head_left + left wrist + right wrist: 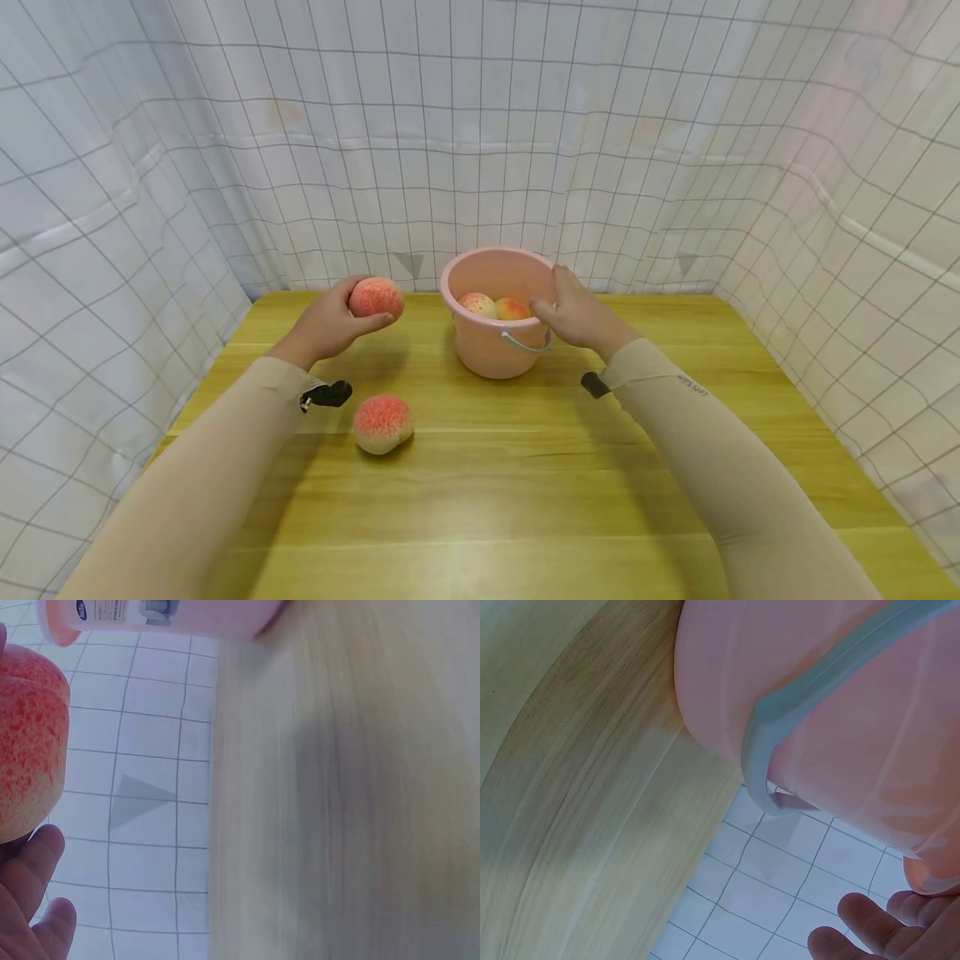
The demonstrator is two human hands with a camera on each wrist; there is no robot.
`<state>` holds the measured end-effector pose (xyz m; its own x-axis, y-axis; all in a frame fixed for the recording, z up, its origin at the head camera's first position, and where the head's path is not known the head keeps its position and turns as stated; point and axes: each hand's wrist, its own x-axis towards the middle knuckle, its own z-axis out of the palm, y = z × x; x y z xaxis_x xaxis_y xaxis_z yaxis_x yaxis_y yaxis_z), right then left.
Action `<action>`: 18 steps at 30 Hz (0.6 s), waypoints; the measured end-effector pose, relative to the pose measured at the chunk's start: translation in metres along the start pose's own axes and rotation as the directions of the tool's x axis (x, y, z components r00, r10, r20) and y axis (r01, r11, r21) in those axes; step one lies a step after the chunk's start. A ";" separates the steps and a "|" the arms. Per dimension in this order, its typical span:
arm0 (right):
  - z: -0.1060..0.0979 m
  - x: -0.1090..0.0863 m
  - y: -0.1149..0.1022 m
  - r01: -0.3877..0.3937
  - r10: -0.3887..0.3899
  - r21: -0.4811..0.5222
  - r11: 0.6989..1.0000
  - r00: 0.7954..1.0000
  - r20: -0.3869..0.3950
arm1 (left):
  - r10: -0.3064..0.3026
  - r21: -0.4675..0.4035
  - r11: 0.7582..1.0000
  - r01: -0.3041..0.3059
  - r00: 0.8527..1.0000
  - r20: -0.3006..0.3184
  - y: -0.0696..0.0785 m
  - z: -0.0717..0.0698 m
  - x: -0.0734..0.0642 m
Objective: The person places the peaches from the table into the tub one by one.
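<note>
My left hand [330,325] holds a red-speckled peach [377,298] above the table, left of a pink bucket [495,354]. In the left wrist view, this peach [30,742] shows a crease and a paler underside, with fingertips beneath it. With the thumb over the rim, my right hand [581,315] grips the bucket's right side. Inside the bucket lie a pale speckled peach [478,305] and an orange-yellow one [512,309]. Another peach [383,424], red on top and cream below, sits on the table nearer to me.
The bucket's grey-blue handle [817,675] hangs down along its outer side. The wooden table [480,500] ends at a white grid-patterned curtain [495,150] behind the bucket, and similar curtains stand at both sides.
</note>
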<state>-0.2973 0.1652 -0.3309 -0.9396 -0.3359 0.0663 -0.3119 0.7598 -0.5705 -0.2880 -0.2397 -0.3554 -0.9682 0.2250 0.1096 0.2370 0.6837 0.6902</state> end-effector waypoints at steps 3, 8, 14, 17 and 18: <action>0.000 0.000 -0.001 0.001 -0.001 0.012 1.000 1.000 0.001 | -0.006 -0.013 1.000 0.006 1.000 -0.009 0.006 -0.002 0.001; 0.001 0.000 -0.001 0.007 -0.007 -0.002 1.000 1.000 -0.002 | 0.015 -0.036 0.999 -0.015 1.000 -0.021 0.015 -0.004 0.005; 0.000 -0.001 -0.001 0.003 -0.003 -0.010 1.000 1.000 -0.001 | 0.049 -0.069 0.996 -0.052 0.998 -0.047 0.027 -0.006 0.009; 0.000 -0.001 -0.002 0.000 0.000 -0.008 1.000 1.000 0.001 | 0.071 -0.076 0.994 -0.076 0.995 -0.067 0.032 -0.006 0.012; 0.000 -0.001 -0.002 -0.001 0.001 -0.010 1.000 1.000 0.001 | 0.077 -0.078 0.993 -0.083 0.994 -0.073 0.034 -0.006 0.013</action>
<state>-0.2954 0.1644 -0.3295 -0.9398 -0.3356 0.0646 -0.3121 0.7655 -0.5626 -0.2934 -0.2179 -0.3260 -0.9502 0.2260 0.2147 0.3097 0.6064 0.7324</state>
